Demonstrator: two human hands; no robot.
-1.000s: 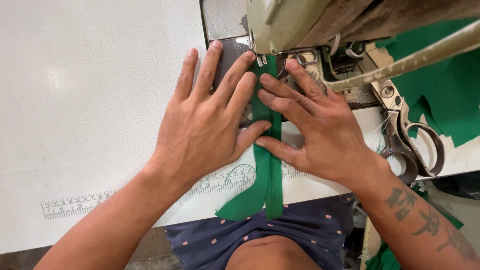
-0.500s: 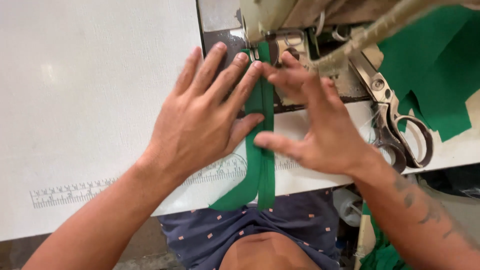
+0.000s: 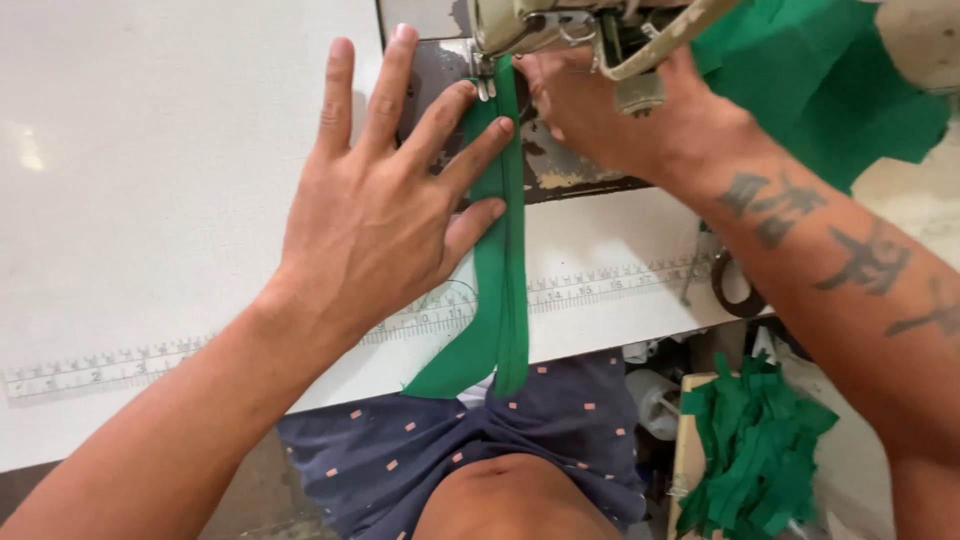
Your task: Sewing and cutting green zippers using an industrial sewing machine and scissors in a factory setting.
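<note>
1. A folded green fabric strip (image 3: pixel 497 250) is laid down the centre of the frame, running from under the sewing machine (image 3: pixel 540 25) at the top edge to the near rim of the white table (image 3: pixel 150 150), where its lower end hangs over.
2. The left hand (image 3: pixel 385 215) is spread flat, palm down, left of centre; nothing is gripped by it.
3. Its fingertips (image 3: pixel 503 127) are pressed against the left side of the strip, just below the machine's foot, with the thumb tip touching the strip lower down.
4. The right hand (image 3: pixel 625 115) is seen in the upper centre, reaching in beside the needle area; it is partly hidden by the machine, so whether it is closed on the cloth cannot be told.
5. A printed ruler (image 3: pixel 300 345) is stuck along the table's front, passing under the strip.
6. More green fabric (image 3: pixel 830 80) is bunched in the upper right corner.
7. A heap of green scraps (image 3: pixel 750 450) is seen in the lower right, below the table edge.
8. Scissor handles (image 3: pixel 735 290) are glimpsed under the right forearm, at right of centre.
</note>
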